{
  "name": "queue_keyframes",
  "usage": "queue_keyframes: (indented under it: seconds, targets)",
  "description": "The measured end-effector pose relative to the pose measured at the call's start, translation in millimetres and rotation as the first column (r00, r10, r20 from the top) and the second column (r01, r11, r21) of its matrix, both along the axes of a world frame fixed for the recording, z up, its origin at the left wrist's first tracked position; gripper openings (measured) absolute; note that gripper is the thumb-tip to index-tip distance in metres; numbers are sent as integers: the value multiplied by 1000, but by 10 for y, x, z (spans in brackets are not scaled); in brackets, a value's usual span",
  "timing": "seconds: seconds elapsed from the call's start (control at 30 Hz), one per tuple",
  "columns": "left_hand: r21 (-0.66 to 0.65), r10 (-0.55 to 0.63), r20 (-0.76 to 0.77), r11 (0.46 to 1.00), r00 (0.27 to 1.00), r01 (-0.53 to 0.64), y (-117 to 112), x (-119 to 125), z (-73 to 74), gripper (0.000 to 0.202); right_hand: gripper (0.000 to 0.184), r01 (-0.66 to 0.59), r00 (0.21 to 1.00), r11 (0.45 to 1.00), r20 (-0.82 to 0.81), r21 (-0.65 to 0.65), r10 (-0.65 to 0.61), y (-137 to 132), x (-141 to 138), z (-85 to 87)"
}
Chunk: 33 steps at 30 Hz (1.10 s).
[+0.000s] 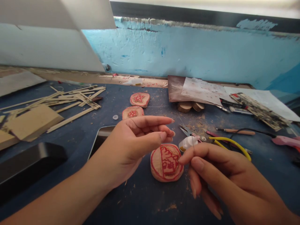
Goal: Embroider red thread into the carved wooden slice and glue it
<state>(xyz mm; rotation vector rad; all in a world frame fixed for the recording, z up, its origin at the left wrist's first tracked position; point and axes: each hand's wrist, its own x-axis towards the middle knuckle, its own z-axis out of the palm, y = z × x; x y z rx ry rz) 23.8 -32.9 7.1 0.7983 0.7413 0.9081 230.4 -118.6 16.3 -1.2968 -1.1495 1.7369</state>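
Observation:
My right hand pinches a thin, pale thread-like strand between thumb and forefinger. Across from it, my left hand is closed, its thumb pressed toward the curled fingers and the forefinger reaching out. What it holds, if anything, is too fine to make out. Below and between the hands lies a round wood slice with a red-outlined carved design. Farther back are a wood slice with a red star and one with a red flower, partly covered by my left hand.
Yellow-handled pliers and a small white bottle lie behind my right hand. Thin wooden sticks and a wood block are at left, near a black object. A pink corded tool rests far right.

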Motion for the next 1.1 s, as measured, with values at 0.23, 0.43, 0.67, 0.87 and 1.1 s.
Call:
queue_keyframes:
  seconds: [0.23,0.43,0.67,0.87,1.1]
  targets:
    - [-4,-11,-8,1000,1000,11,17,7,-9,20,37,18,1000,1000,-14,-4,-18,14,-16,8]
    - [-29,-2,-4,1000,1000,2,42,-20,-30,19,39,-3,1000,1000,3,-8,3,3,2,-3]
    - [-4,20,1,1000,1000,-20,45,-23,-35,22,39,-2,999,1000,41,-13,3,-9,11,-11]
    - [-54,-13,-11,998,1000,12,50,-4,-17,22,42,-5,1000,1000,19,-6,5,-5,-16,-11]
    - [-22,11,9,1000,1000,-11,32,-13,-30,22,41,-1,999,1000,40,-9,1,3,-11,-1]
